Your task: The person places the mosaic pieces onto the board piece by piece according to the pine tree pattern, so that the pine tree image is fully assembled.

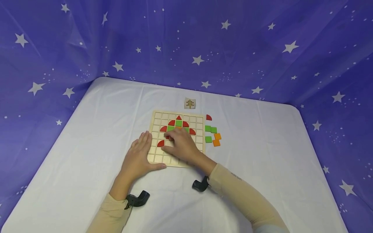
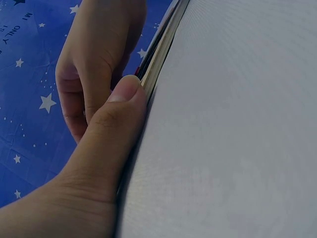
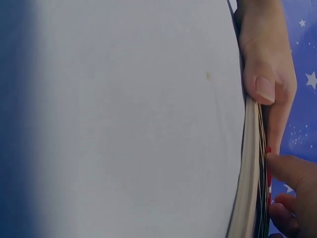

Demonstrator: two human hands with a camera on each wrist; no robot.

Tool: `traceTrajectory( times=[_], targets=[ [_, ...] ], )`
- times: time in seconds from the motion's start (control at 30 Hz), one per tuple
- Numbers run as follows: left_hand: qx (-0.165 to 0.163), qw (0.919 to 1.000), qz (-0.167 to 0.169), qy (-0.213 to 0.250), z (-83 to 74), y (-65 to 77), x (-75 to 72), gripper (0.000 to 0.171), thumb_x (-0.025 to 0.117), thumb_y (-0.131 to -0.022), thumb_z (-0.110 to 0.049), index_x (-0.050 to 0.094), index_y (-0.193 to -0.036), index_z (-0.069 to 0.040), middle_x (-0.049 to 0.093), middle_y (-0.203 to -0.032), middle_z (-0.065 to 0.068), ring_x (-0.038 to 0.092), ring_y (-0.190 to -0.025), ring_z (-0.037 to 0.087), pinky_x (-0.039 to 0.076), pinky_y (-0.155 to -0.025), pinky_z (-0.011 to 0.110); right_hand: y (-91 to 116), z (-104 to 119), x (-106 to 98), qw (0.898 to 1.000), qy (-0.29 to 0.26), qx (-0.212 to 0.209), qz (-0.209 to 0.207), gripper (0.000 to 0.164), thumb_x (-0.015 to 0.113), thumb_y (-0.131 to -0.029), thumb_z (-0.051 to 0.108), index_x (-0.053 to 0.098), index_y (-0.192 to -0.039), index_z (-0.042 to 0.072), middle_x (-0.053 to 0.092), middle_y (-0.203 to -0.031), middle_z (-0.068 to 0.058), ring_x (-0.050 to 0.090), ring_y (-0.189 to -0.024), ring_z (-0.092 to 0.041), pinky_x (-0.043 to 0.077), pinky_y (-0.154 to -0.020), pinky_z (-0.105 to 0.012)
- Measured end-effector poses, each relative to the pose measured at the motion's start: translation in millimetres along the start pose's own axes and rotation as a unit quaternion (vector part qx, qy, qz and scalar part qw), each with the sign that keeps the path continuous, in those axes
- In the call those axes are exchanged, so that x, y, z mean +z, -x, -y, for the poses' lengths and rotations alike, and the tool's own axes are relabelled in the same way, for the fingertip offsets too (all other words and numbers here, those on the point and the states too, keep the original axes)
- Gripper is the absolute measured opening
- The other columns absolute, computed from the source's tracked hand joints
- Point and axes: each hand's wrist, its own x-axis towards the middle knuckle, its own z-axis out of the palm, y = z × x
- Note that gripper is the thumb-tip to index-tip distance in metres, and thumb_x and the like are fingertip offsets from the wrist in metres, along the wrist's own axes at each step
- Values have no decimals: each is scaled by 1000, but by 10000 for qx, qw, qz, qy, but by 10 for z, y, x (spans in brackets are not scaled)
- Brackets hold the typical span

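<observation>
A wooden grid board [image 1: 158, 158] lies on the white table. Triangular, quarter-round and square pieces in red, green and orange sit in its cells. My left hand [image 1: 137, 155] rests at the board's left edge, its thumb [image 2: 121, 94] along the front edge. Over the middle of the board, my right hand [image 1: 183, 145] bends its fingers down onto a red piece [image 1: 167, 138], partly hidden beneath them. Its thumb lies apart from those fingertips, beside a red quarter-round piece [image 1: 161, 143]. The right palm covers several cells.
Right of the board lie a loose red quarter-round [image 1: 209, 117], several green squares [image 1: 208, 139] and two orange squares [image 1: 216, 142]. A small pattern card [image 1: 190, 103] lies behind the board. Blue star-printed cloth [image 1: 186, 42] hangs around the table.
</observation>
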Motion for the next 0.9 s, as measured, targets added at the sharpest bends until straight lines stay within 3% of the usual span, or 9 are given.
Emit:
traceTrajectory(
  times=[0.27,0.9],
  targets=[
    [-7,10000,38,-33,-1,6,3,136,63,-64,-88,15,-158,-3,11,-167,13,10,-156,30,17,-125,52,-11,78,69,9996,78,-253,59,29,72,-89,43,73,-110,23,64,-101,10,46,-93,-11,43,-86,-30],
    [34,10000,-45,-40,-7,6,-2,137,62,-63,-90,16,-158,-2,13,-167,13,12,-156,31,17,-125,52,-32,80,95,9989,-48,-57,-467,29,78,-84,44,77,-103,23,65,-93,10,48,-90,-11,43,-83,-30]
  ],
)
